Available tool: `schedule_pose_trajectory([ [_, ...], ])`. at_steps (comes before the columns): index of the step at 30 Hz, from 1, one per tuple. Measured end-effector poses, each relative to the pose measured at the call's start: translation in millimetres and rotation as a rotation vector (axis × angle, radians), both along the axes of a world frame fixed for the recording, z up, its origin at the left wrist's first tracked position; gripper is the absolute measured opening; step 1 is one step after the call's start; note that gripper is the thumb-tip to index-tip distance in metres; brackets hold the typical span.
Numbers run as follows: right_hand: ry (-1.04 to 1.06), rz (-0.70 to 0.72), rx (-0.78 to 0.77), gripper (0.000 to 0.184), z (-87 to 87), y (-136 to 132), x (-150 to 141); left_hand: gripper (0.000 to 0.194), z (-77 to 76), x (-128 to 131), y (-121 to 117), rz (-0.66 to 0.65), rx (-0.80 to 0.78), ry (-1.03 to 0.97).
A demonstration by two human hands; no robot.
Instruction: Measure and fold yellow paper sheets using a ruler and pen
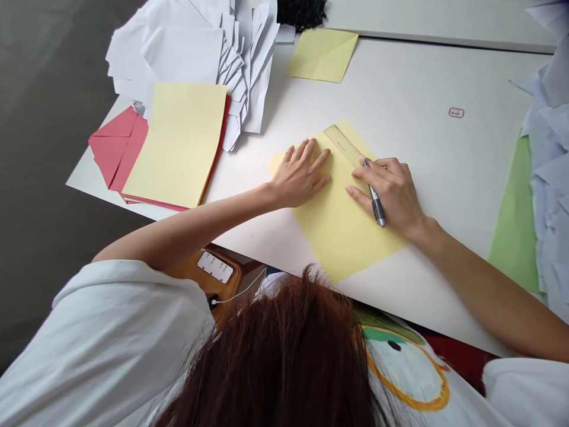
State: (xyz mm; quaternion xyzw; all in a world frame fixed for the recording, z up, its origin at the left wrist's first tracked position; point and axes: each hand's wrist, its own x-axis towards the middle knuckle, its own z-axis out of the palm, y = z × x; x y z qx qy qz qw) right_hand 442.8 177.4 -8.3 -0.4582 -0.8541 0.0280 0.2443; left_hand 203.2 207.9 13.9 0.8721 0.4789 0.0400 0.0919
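Note:
A yellow sheet of paper lies slanted on the white table in front of me. My left hand rests flat on its left part, fingers spread. On the right, my right hand holds a grey and black pen, whose body points down toward me beneath the fingers. A clear ruler lies across the upper part of the sheet. Its lower right end meets the fingertips of my right hand; whether they grip it I cannot tell.
Left stands a stack of yellow sheets over red paper, beside a folded red piece. White papers heap behind it. Another yellow sheet lies at the back. Green paper and white sheets line the right. A phone lies below the table edge.

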Motion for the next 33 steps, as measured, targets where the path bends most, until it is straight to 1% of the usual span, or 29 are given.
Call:
schedule_pose_trajectory([
  [4,-0.015,0.007,0.004,0.023,-1.0,-1,0,0.064,-12.7,-5,9,-0.049,0.023,-0.081],
  [6,-0.009,0.009,-0.001,0.021,-0.9,-1,0,0.065,-16.7,-7,16,-0.088,0.039,-0.112],
  [8,0.001,0.01,-0.001,0.019,-0.8,-2,0,0.064,-17.3,-9,24,-0.131,0.043,-0.125],
  [10,0.015,0.012,0.002,0.017,-0.8,-2,0,0.063,-14.5,-9,31,-0.165,0.05,-0.111],
  [11,0.022,0.012,0.002,0.016,-0.8,-2,0,0.062,-12.0,-9,33,-0.161,0.062,-0.094],
  [13,0.029,0.01,0.004,0.017,-0.5,-2,1,0.059,-5.8,-5,35,-0.084,0.104,-0.051],
  [15,0.02,0.0,0.009,0.019,0.2,-4,1,0.054,0.3,1,30,0.064,0.148,-0.004],
  [17,0.001,-0.008,0.015,0.021,1.3,-6,1,0.051,4.2,7,22,0.194,0.161,0.034],
  [19,-0.007,-0.015,0.017,0.021,2.8,-9,2,0.053,4.9,11,13,0.254,0.142,0.042],
  [21,0.003,-0.014,0.014,0.021,4.5,-12,3,0.059,2.5,12,8,0.258,0.114,0.025],
  [23,0.029,0.013,0.003,0.022,6.4,-14,4,0.063,-1.1,10,12,0.215,0.081,-0.006],
  [27,0.111,0.13,-0.07,0.027,9.9,-18,5,0.071,-2.8,0,34,-0.012,0.058,-0.097],
  [28,0.138,0.146,-0.091,0.029,10.6,-18,5,0.072,-1.4,-1,38,-0.039,0.078,-0.116],
  [29,0.169,0.153,-0.11,0.03,11.3,-19,5,0.071,0.7,-1,39,-0.032,0.104,-0.131],
  [30,0.205,0.147,-0.127,0.031,11.8,-18,5,0.069,3.0,1,36,0.009,0.133,-0.143],
  [32,0.293,0.102,-0.153,0.031,12.7,-15,7,0.061,7.3,9,23,0.117,0.166,-0.161],
  [33,0.341,0.058,-0.156,0.03,12.9,-11,9,0.058,8.7,15,14,0.134,0.161,-0.167],
])
